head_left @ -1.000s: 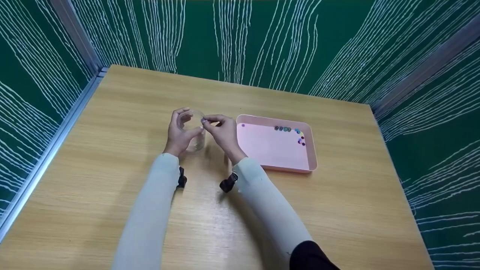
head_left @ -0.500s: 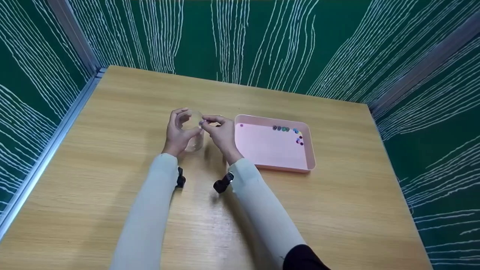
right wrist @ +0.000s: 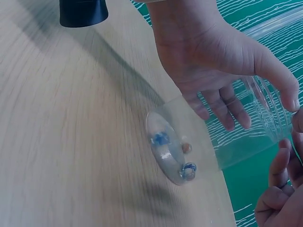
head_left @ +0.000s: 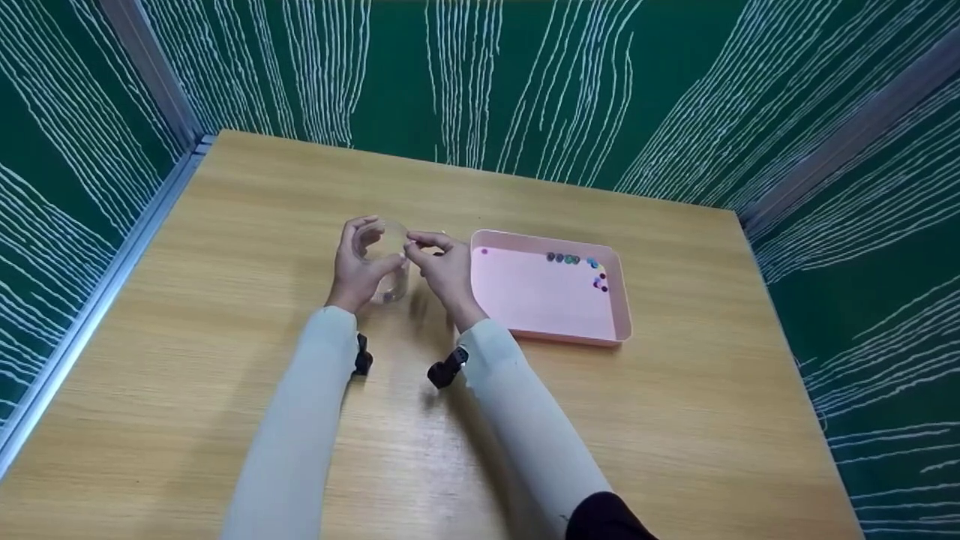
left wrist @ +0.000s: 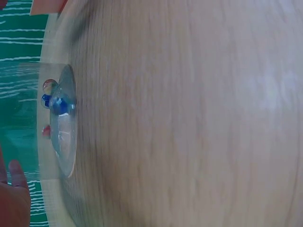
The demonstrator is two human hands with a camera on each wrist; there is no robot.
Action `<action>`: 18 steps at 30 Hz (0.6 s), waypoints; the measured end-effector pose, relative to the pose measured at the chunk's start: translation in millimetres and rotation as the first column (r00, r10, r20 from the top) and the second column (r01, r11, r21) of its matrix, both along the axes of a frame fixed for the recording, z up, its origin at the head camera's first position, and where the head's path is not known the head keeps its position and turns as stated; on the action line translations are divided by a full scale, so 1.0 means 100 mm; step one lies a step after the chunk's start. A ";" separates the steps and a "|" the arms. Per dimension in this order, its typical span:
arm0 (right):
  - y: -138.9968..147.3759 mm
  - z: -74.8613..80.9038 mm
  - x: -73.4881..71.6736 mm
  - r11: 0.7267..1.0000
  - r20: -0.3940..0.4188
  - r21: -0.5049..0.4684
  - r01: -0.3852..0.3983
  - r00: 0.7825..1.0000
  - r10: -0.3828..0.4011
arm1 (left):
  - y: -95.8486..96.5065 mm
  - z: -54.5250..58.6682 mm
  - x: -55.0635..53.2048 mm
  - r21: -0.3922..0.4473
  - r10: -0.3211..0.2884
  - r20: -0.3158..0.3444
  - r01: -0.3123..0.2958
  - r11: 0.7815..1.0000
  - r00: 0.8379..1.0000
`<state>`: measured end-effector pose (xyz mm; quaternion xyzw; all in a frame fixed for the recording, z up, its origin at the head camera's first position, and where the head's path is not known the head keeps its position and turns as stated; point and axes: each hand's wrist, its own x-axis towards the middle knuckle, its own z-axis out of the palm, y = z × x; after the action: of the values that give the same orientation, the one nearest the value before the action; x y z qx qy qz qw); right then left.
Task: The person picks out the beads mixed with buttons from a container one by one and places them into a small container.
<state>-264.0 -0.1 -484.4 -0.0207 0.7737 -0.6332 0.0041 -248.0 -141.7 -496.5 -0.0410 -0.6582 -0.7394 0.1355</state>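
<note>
My left hand [head_left: 356, 262] grips a clear, wide-mouthed jar [head_left: 394, 281] near its rim, the jar standing upright on the table. Several glass marbles lie on the jar's bottom, among them a blue one [left wrist: 60, 105] and a red one [left wrist: 46, 131] in the left wrist view. A brownish marble [right wrist: 187, 148] and a clear-and-blue marble [right wrist: 188, 171] show in the right wrist view. My right hand [head_left: 448, 270] is at the right side of the jar's mouth, thumb and forefinger close to the rim. Nothing is visible between those fingertips.
A shallow pink tray [head_left: 540, 334] stands right of the jar. Inside it are a row of dark and green marbles [head_left: 563, 259], small coloured pieces in the back right corner, and one purple piece [head_left: 484, 251] at back left. Green walls [head_left: 397, 90] with white streaks bound the table.
A marble at the right fingertips has dropped into the jar and now shows at its bottom. The left hand's hold on the jar has stayed the same.
</note>
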 end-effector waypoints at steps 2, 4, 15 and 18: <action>0.00 0.00 0.00 1.000 0.003 -0.006 0.000 1.000 0.000 | 0.00 0.00 0.00 0.006 0.000 0.002 0.000 1.000 1.000; 0.00 -0.01 -0.01 1.000 0.000 -0.017 -0.001 1.000 0.001 | 0.00 0.00 0.00 0.010 0.001 0.001 -0.001 1.000 1.000; -0.02 -0.02 0.01 0.999 -0.039 -0.024 0.027 0.999 -0.028 | -0.01 0.02 0.02 -0.031 -0.018 -0.001 0.018 0.999 1.000; -0.02 -0.02 0.01 0.999 -0.042 -0.033 0.033 0.999 -0.034 | -0.01 0.01 0.01 -0.033 -0.014 -0.004 0.013 0.999 1.000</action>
<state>-262.9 -1.9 -486.3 -0.0212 0.7634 -0.6452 -0.0231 -246.9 -142.8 -495.0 -0.0492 -0.6697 -0.7293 0.1312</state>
